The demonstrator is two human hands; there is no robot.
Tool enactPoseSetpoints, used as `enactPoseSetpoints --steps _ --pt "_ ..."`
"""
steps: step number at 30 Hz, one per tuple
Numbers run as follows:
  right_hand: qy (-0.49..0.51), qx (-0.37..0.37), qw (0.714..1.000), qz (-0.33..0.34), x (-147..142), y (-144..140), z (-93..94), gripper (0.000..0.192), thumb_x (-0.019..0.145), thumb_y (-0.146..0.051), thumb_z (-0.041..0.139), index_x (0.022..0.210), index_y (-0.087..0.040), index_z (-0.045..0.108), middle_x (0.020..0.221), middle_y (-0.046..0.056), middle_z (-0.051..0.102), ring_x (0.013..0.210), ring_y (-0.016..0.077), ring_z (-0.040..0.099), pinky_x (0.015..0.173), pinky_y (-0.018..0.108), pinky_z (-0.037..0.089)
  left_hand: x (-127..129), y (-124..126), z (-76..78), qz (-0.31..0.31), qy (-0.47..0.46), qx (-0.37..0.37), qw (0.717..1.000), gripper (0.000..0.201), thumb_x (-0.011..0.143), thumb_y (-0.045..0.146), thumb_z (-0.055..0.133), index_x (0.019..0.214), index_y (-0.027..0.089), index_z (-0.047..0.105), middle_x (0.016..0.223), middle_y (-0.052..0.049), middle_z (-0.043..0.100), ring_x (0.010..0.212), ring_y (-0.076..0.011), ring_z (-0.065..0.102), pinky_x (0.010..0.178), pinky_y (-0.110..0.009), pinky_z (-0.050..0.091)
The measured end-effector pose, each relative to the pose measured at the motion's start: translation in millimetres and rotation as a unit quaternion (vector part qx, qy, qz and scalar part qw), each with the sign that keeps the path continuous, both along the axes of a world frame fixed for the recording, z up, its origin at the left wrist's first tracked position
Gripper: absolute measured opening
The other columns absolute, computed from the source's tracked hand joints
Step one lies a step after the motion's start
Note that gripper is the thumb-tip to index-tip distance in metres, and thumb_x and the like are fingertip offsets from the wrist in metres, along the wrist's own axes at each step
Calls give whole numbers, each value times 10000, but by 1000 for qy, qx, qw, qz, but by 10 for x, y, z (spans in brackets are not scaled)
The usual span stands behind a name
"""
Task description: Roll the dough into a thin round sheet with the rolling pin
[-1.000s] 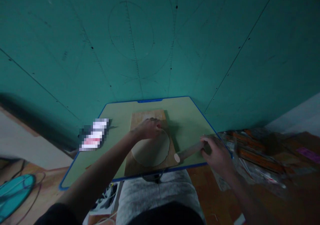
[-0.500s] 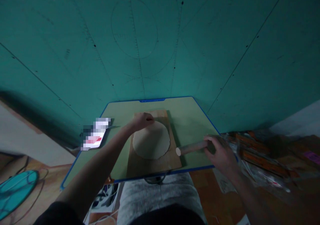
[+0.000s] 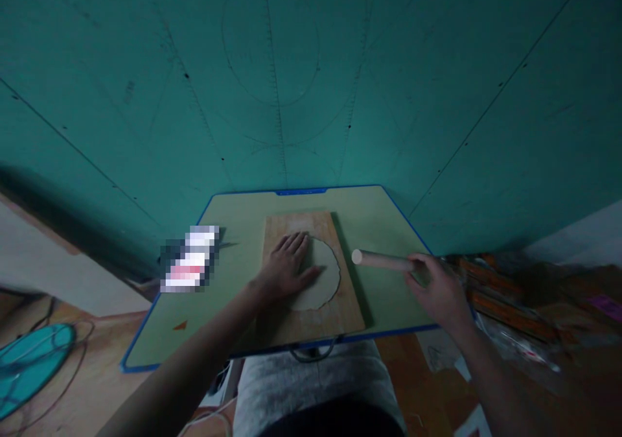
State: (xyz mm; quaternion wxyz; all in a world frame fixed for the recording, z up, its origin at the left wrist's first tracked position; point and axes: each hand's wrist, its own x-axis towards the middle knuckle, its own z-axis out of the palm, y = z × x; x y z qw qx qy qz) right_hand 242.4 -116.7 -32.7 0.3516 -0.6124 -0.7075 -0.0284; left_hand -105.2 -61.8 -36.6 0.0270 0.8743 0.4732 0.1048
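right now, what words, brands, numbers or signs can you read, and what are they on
None can be read.
Green wall: drawn circles, ruler-like ticks; faint marks too blurred to read.
Phone-like screen: pixelated, unreadable.
Blue tab: too small to tell.
Purple patch, far right: too blurred to tell.
Rolling pin, dough, board: no lettering shows.

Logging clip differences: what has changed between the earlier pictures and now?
The left hand, curled at the dough's far edge before, now lies open over its left side. The rolling pin's free end has swung toward the green wall. Unchanged: right hand holding the rolling pin, dough on the board.
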Motion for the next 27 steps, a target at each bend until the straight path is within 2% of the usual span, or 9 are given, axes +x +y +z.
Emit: enactPoseSetpoints --steps 10,14,17,19,22,24,27 --pt "118 -45 992 -1 -177 30 66 240 814 -386 575 1004 -248 626 960 75 760 866 254 735 767 366 569 50 -115 28 65 -8 -8 998 715 983 627 379 1483 118 423 1579 -185 398 1486 -318 331 1213 -486 262" --pt "125 -60 990 0 -127 1 84 257 806 -411 583 994 -245 639 925 71 764 818 247 738 712 342 565 -212 -122 14 114 -15 -28 993 599 1012 518 381 1442 110 462 1560 -198 424 1475 -324 351 1193 -509 298" --pt "136 -84 987 -2 -61 -12 80 260 808 -416 573 984 -238 646 877 62 767 770 239 739 653 320 556 -522 -173 38 158 -71 -16 985 519 998 488 394 1342 135 556 1475 -192 531 1427 -339 426 1142 -526 372" --pt "142 -95 985 3 -48 -7 85 261 819 -419 563 985 -237 651 870 55 769 764 233 740 645 313 554 -712 -225 104 187 -133 -8 973 483 972 494 410 1230 152 632 1349 -177 637 1314 -335 550 1064 -493 457" --pt "133 -116 984 23 -123 37 126 254 826 -404 566 991 -237 664 884 59 772 797 235 742 653 303 550 -891 -299 279 232 -190 -12 954 473 960 479 364 1025 161 709 991 -129 758 905 -281 727 793 -384 562" --pt "111 -133 984 44 -240 88 171 249 835 -379 564 1003 -233 677 901 72 775 827 243 745 653 300 545 -920 -341 415 262 -203 -4 943 486 957 474 348 926 168 725 770 -80 740 674 -235 702 633 -317 522" --pt "54 -142 985 88 -493 169 233 258 863 -342 558 1056 -231 688 925 75 781 811 242 743 652 304 539 -843 -415 589 300 -209 16 931 491 944 504 384 824 178 731 651 -52 703 589 -207 652 564 -278 442"
